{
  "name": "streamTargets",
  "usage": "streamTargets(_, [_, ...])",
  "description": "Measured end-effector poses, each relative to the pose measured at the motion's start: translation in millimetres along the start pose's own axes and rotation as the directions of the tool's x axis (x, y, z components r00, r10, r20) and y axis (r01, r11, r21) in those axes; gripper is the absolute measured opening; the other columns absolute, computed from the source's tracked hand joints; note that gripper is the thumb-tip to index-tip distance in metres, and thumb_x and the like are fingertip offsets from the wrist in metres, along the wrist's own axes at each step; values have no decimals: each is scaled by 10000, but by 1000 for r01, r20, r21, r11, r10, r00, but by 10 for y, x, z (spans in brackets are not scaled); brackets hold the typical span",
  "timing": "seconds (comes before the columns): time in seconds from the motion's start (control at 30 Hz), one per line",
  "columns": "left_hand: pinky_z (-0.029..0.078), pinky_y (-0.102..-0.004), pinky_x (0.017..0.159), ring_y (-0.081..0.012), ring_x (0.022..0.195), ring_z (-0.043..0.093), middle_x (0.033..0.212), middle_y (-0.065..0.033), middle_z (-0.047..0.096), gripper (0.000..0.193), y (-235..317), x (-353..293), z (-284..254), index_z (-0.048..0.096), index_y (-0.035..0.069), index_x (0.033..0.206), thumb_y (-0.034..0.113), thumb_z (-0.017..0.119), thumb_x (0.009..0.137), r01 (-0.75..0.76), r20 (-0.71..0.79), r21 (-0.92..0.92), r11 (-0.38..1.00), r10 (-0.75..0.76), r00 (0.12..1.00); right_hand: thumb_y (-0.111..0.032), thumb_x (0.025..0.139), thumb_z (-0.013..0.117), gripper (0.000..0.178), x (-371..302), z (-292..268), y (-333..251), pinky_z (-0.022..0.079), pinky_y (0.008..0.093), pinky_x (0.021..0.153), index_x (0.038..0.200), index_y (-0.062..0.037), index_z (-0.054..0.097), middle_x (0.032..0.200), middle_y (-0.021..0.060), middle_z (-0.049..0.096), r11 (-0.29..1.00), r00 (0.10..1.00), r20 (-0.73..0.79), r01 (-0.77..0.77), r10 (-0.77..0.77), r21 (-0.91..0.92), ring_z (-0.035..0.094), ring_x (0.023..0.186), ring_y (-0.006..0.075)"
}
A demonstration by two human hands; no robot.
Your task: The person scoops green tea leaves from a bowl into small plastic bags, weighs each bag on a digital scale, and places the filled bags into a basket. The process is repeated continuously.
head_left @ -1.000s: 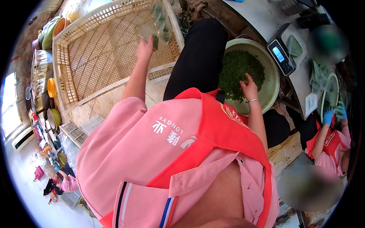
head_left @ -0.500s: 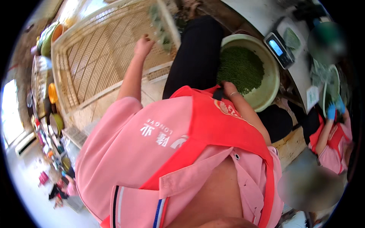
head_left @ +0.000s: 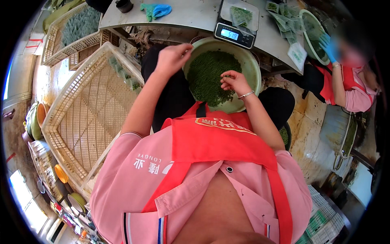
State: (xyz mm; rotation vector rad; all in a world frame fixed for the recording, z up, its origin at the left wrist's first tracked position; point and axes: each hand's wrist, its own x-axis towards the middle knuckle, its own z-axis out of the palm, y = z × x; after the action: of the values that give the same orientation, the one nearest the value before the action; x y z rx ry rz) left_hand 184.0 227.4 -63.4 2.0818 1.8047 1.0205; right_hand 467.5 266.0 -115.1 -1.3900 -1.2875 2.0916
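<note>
A pale green basin [head_left: 252, 75] stands between my knees, holding a heap of small dark-green grains [head_left: 209, 75] like green peppercorns. Over the right part of the heap is my right hand [head_left: 236, 82], its fingers curled in and the thumb close to the fingertips; what they pinch is too small to name. My left hand [head_left: 174, 59] hovers near the basin's left rim with its fingers drawn together, and anything in them is hidden. Beyond the basin, a digital scale [head_left: 235, 34] with a lit display carries a clear packet [head_left: 241, 16] of green contents.
A steel table [head_left: 183, 18] bears the scale, a blue-green glove [head_left: 156, 11], a dark cup [head_left: 124, 5] and several packets [head_left: 284, 20]. At left lies a large plastic crate [head_left: 53, 122] with a few packets; another crate [head_left: 50, 53] is fuller. A gloved co-worker [head_left: 353, 87] sits at right beside a basin.
My view has swung toward the basin and table. My left hand has moved from over the crate to the basin's left rim. My right hand has come up from the basin's near edge over the grains.
</note>
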Motion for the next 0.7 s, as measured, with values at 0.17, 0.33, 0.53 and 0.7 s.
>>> streamTargets(0.17, [481, -429, 553, -302, 624, 616, 652, -111, 607, 124, 27, 38, 433, 616, 145, 894, 247, 584, 829, -241, 253, 160, 957, 196, 947, 5, 870, 536, 148, -30, -84, -582, 559, 345, 763, 1008, 31, 580, 922, 126, 631, 837, 973, -101, 230, -207, 496, 644, 839, 227])
streamTargets(0.33, [477, -427, 538, -300, 600, 612, 640, -108, 601, 110, 37, -19, 448, 606, 144, 889, 231, 585, 824, -262, 307, 126, 957, 213, 927, 43, 863, 524, 90, 313, -151, -1104, 501, 445, 934, 941, 84, 503, 1041, 226, 575, 420, 935, -195, 311, -296, 852, 595, 994, 359])
streamTargets(0.53, [478, -429, 538, -303, 595, 608, 640, -101, 602, 112, 3, -53, 444, 602, 141, 894, 221, 584, 819, -287, 298, 121, 950, 241, 924, -10, 876, 546, 138, 159, -17, -675, 549, 364, 798, 1004, 22, 585, 935, 131, 640, 633, 910, -296, 415, -291, 654, 647, 888, 240])
streamTargets(0.7, [476, -429, 530, -304, 591, 607, 633, -105, 599, 115, 36, -24, 483, 603, 139, 890, 227, 582, 820, -283, 318, 105, 953, 237, 918, -14, 870, 559, 128, 41, 21, -413, 555, 334, 747, 990, 9, 596, 912, 113, 646, 701, 941, -276, 331, -196, 632, 645, 832, 213])
